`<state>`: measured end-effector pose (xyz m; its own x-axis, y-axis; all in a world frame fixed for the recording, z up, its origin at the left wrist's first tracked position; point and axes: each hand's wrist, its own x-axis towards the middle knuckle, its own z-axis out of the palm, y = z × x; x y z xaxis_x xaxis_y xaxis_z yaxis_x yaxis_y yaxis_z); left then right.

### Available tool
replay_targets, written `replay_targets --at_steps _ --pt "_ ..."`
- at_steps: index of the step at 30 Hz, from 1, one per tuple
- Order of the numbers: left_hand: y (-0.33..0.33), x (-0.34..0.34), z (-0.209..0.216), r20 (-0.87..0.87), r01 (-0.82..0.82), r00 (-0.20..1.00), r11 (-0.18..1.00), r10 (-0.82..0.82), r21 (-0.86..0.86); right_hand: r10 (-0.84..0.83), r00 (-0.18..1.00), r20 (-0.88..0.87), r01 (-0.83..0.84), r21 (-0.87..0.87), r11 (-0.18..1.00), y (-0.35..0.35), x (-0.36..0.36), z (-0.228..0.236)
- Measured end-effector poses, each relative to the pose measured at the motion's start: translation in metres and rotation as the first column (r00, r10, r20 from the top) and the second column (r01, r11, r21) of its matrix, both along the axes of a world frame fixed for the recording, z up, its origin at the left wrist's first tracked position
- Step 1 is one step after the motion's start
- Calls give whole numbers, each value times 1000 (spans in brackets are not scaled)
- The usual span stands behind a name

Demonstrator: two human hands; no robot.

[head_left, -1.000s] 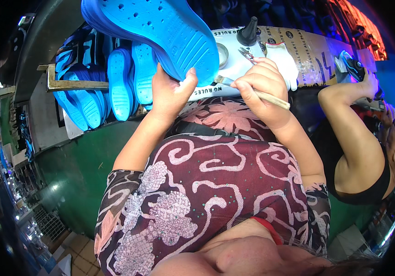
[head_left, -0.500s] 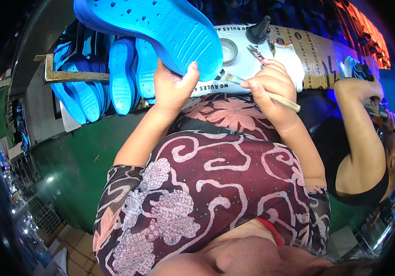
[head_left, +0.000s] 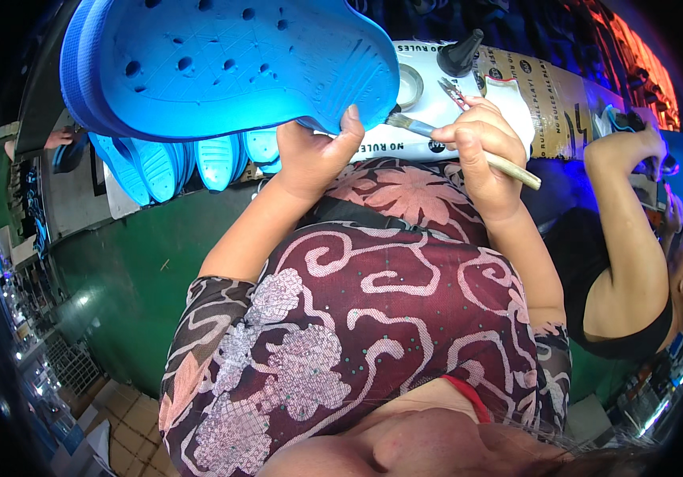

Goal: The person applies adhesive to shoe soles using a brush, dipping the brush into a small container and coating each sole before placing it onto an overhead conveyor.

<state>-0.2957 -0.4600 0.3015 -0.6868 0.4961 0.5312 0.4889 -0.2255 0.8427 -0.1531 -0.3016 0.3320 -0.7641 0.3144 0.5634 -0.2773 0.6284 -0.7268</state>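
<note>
My left hand (head_left: 315,153) is closed on the near end of a blue foam shoe sole (head_left: 238,95), thumb on top. Round holes pierce the wide part of the sole, and ridges cross the end by my thumb. In my right hand (head_left: 486,159) a flat paintbrush (head_left: 508,168) with a pale wooden handle is pinched. Its bristles point left, at the sole's edge; whether they touch it I cannot tell. Small nippers (head_left: 453,92) with red handles stick out beyond the fingers of the same hand. Behind the brush, a round dish (head_left: 415,97) is partly covered by the sole.
Several more blue soles (head_left: 215,165) lie under the held one. A black cone-topped bottle (head_left: 459,54) stands on the white printed sheet (head_left: 437,63), with brown printed paper (head_left: 560,103) to its right. A co-worker's arm (head_left: 628,215) is at right; another person's hand (head_left: 58,138) shows far left.
The sole has swung left and come up closer, its holed face turned more toward me. My right hand and the brush have shifted slightly right. A hand now shows at far left.
</note>
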Motion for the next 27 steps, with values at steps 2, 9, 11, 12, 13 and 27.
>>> replay_targets --at_steps 2,9,11,12,13,27 --pt "2 -1 -1 -17 0 1000 1000 0 15 12 1000 -18 -11 44 999 -2 -4 -2" --pt "-1 -1 6 100 -28 995 999 32 -37 -34 999 17 34 -43 999 -2 7 -2" --pt "-2 1 15 165 -15 986 996 28 -82 -49 998 -24 49 -32 998 -2 5 -1" --pt "-2 1 18 231 0 973 992 30 -126 -63 996 -63 62 -20 998 -1 3 0" --pt "-2 -1 19 217 13 976 988 21 -153 -51 997 -62 53 34 998 0 1 -2" --pt "-4 -12 69 238 215 956 961 -171 -172 -389 921 -19 390 68 918 33 59 -16"
